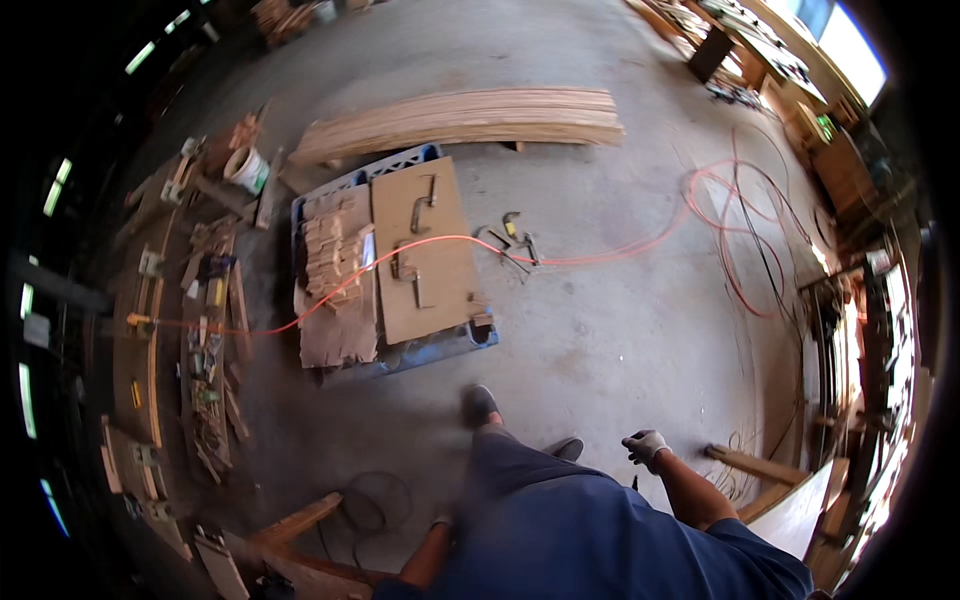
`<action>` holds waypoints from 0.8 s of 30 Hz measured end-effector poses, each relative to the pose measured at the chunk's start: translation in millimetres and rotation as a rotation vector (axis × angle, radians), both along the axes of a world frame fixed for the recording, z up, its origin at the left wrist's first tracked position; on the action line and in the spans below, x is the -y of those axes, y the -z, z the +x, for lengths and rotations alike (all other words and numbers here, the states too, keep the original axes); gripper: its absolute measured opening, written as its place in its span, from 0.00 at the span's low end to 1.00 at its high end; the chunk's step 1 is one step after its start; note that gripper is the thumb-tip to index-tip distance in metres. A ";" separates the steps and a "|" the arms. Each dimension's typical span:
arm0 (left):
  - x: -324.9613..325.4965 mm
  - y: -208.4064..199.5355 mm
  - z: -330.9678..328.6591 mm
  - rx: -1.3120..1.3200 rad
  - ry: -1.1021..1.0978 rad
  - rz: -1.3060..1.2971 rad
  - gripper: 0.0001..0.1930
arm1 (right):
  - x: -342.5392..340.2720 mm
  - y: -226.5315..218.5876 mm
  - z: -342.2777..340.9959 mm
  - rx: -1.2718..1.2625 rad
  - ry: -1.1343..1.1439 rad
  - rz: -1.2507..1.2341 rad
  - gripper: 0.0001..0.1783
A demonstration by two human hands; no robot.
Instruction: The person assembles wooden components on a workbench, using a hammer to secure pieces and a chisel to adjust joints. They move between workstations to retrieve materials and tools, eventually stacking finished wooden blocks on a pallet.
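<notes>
My right hand (647,447), in a pale glove with darker fingertips, hangs over the concrete floor beside my leg. Its fingers are curled in; whatever they may hold cannot be made out. Only a pale bit of my left hand (441,522) shows low beside my body, its fingers hidden. Ahead lies a blue pallet (440,345) covered by a cardboard sheet (430,290). Two clamps, an upper clamp (422,205) and a lower clamp (408,270), rest on the cardboard. Short wood strips (335,245) are piled on the pallet's left side.
An orange hose (440,238) crosses the pallet and runs into coils (735,200) at right. Clamps (515,235) lie on the floor. A stack of long boards (465,118) stands behind the pallet. Left are a bucket (246,170) and cluttered benches; wooden legs (757,465) jut in near my right.
</notes>
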State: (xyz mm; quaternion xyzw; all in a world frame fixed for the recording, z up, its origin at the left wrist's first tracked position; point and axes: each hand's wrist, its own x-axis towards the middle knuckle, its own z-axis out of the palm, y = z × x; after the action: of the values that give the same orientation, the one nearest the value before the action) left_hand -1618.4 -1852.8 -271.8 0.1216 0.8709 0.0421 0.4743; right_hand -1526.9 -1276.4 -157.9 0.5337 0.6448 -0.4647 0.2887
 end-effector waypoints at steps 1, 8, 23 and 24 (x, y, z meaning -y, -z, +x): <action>2.6 4.2 -10.3 -0.014 -0.049 0.013 0.21 | 4.2 -3.9 -26.9 0.000 -0.020 -0.005 0.22; 33.4 39.6 -108.8 -0.121 -0.063 0.124 0.15 | 18.9 -22.1 -183.6 -0.133 -0.104 -0.065 0.21; -30.6 -37.8 -32.4 -0.077 -1.056 0.164 0.22 | -13.8 46.6 -353.3 0.028 -0.554 -0.069 0.17; -33.6 -34.7 -15.7 -0.116 -0.991 0.144 0.25 | -8.7 45.3 -373.4 -0.033 -0.535 -0.048 0.19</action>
State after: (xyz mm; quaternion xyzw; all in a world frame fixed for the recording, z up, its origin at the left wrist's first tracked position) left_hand -1634.1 -1819.2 -237.1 -0.2719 0.8438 0.3154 0.3387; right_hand -1900.3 -1267.7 -203.2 0.3297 0.7563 -0.3960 0.4032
